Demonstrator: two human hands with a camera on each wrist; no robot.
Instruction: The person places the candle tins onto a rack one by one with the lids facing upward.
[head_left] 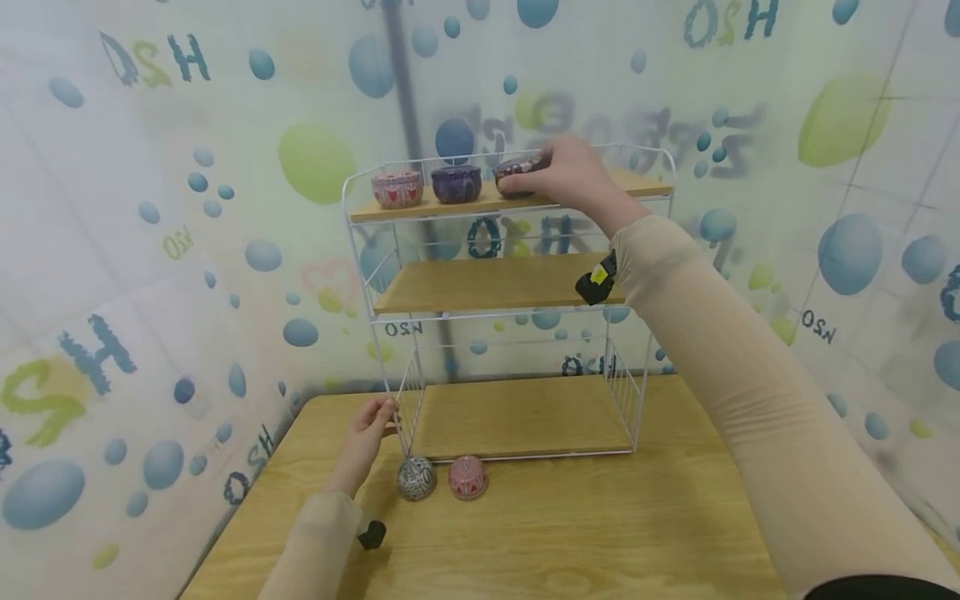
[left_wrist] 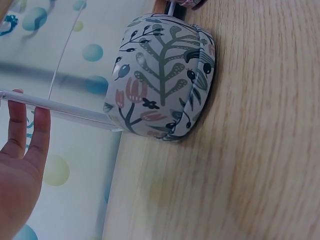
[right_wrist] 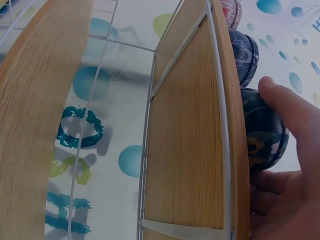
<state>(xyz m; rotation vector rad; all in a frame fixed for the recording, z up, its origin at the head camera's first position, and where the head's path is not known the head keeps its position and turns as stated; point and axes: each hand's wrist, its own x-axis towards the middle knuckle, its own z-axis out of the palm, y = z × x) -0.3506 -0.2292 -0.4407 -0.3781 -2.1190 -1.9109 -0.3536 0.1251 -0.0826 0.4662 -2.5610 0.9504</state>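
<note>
My right hand [head_left: 573, 175] holds a dark floral tin [right_wrist: 265, 131] by its sides at the top shelf [head_left: 600, 182] of a white wire rack. Its thumb and fingers lie on opposite sides of the tin, which sits right at the shelf board. Left of it on that shelf stand a dark blue patterned tin [head_left: 456, 184] and a pink tin with hearts [head_left: 397, 190]. Low down, my left hand [head_left: 365, 433] grips the rack's front left post [left_wrist: 75, 114], fingertips behind the bar. Close by on the table are a grey-white leaf-patterned tin [left_wrist: 162, 80] and another pink tin [head_left: 468, 478].
The rack has a wooden middle shelf [head_left: 487, 283] and a bottom shelf [head_left: 517, 417], with wire side rails [head_left: 624, 379]. It stands on a wooden table [head_left: 585, 525] against a wall covering [head_left: 225, 333] printed with bubbles and letters.
</note>
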